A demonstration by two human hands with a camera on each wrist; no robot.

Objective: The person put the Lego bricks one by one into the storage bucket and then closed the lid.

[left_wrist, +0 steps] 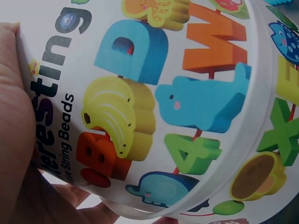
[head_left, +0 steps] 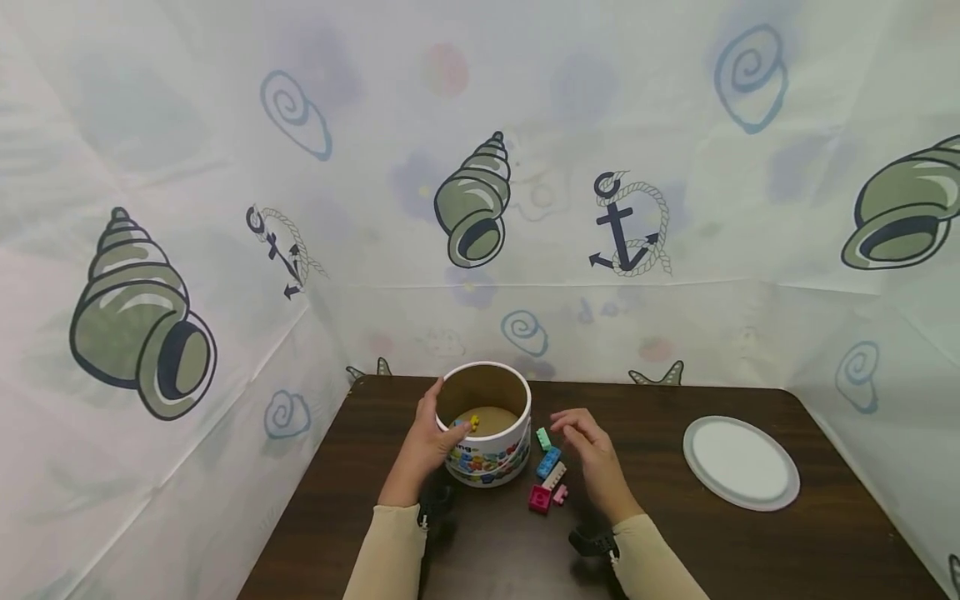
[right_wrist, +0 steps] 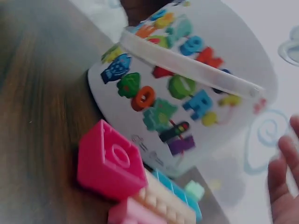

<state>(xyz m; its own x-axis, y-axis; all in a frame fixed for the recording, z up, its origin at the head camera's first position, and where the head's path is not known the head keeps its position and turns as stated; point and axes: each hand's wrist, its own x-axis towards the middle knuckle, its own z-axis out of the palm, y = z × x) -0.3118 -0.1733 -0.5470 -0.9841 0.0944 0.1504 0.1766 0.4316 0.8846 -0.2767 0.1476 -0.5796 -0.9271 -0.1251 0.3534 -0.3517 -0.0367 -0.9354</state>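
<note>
My left hand (head_left: pixel 420 446) holds the side of a white round bucket (head_left: pixel 491 458), its thumb on the front and its other fingers around the left side. Colourful letter and animal pictures cover the bucket (left_wrist: pixel 187 107). A small yellow piece (head_left: pixel 474 422) shows inside it, near the thumb tip. My right hand (head_left: pixel 596 462) hovers to the right of the bucket with bent, loose fingers and nothing seen in them. Beside it lie toy building bricks: mint green (head_left: pixel 543 439), blue (head_left: pixel 548 462), beige (head_left: pixel 554 476), crimson (head_left: pixel 539 498) and pink (head_left: pixel 560 494).
A white round lid (head_left: pixel 742 463) lies flat on the right of the dark wooden table (head_left: pixel 637 533). Patterned white cloth (head_left: pixel 555 333) hangs behind the table and at both sides. The bucket's white handle (right_wrist: pixel 187 65) hangs down against its wall.
</note>
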